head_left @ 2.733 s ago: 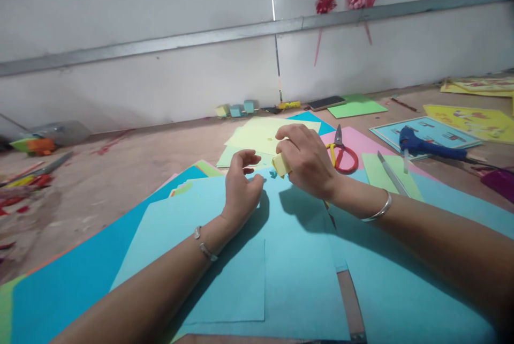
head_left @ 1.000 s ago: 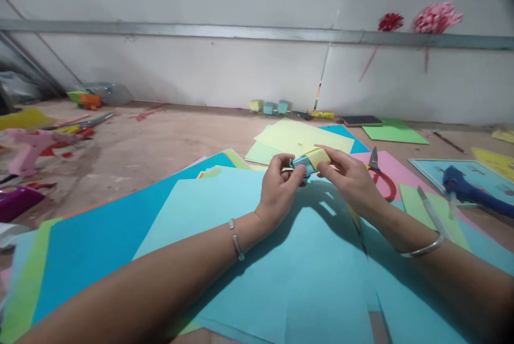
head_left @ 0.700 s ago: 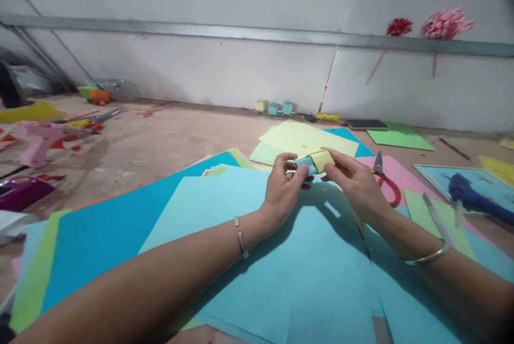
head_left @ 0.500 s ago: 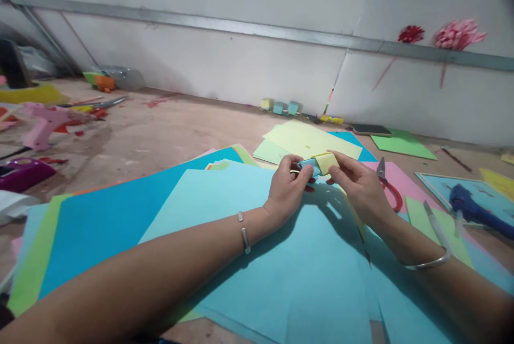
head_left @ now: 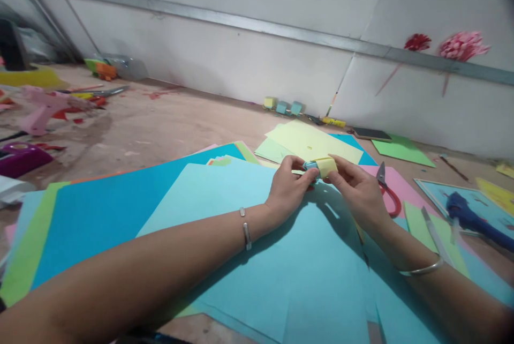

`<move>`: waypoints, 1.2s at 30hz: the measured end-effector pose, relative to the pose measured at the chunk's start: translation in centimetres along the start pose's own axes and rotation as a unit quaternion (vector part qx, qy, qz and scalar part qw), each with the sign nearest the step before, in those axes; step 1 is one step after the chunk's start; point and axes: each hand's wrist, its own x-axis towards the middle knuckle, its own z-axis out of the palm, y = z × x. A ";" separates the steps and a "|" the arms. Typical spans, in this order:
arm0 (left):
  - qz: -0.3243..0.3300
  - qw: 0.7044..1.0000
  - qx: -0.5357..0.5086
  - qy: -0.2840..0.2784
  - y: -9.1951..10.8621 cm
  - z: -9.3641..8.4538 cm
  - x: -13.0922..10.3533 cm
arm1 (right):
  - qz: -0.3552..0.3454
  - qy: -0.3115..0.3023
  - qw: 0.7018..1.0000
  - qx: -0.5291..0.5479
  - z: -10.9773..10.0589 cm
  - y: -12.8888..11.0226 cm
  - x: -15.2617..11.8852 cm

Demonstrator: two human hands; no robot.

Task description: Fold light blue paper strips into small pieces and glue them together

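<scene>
Head camera: near the far edge of the light-blue sheet (head_left: 217, 194), the left hand (head_left: 287, 188) pinches the blue end (head_left: 311, 166) of a small folded paper piece (head_left: 322, 167), and the right hand (head_left: 359, 191) clasps its yellow end (head_left: 327, 167) between thumb and fingers, the piece spanning the gap between both hands.

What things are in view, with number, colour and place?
Folded paper: 1, yellow and blue, centre
Paper blocks: 3, one yellow, two blue, back
Small tube: 1, yellow, back
Paper sheets: many, mostly blue, centre
Table: 1, brownish, under sheets
Scissors: 1 clear pair, red-handled, right
Pointed tool: 1, silver, right
Glue gun: 1, pink, left
Another glue gun: 1, dark blue, right
Flat slab: 1, dark, back right
Flowers: 2, red and pink, upper right
Clutter: uncountable, mixed, left
Bracelets: 2, silver, one per wrist
Left hand: 1, bare, on folded paper's blue part
Right hand: 1, bare, on its yellow part
</scene>
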 end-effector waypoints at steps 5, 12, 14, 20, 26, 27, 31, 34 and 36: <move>0.003 1.000 -0.024 -0.010 0.0 0.1 -0.2 | -0.082 0.010 0.996 -0.036 0.1 0.1 -0.2; 0.018 1.000 -0.001 -0.011 0.0 -0.2 0.0 | 0.046 -0.009 0.994 0.102 0.2 0.4 -0.1; 0.022 1.000 0.003 -0.022 0.1 -0.1 0.0 | 0.073 -0.024 0.988 0.136 0.1 0.6 0.0; 0.036 0.998 0.021 -0.041 0.3 0.0 -0.3 | 0.102 -0.042 0.976 0.186 -0.2 0.6 0.3; 0.051 0.998 0.034 -0.025 -0.4 -0.1 0.0 | 0.072 -0.072 0.980 0.168 -0.3 0.4 0.2; 0.053 0.998 0.035 -0.021 -0.5 -0.1 0.1 | 0.064 -0.075 0.982 0.159 -0.4 0.4 0.2; 0.066 0.997 0.041 -0.008 -0.7 -0.2 0.4 | 0.032 -0.083 0.989 0.116 -0.5 0.5 0.2; 0.082 0.995 0.050 -0.015 -0.7 -0.2 0.4 | 0.007 -0.087 0.992 0.092 -0.6 0.6 0.2; 0.090 0.994 0.055 -0.028 -0.6 -0.2 0.3 | -0.014 -0.083 0.994 0.075 -0.7 0.7 0.2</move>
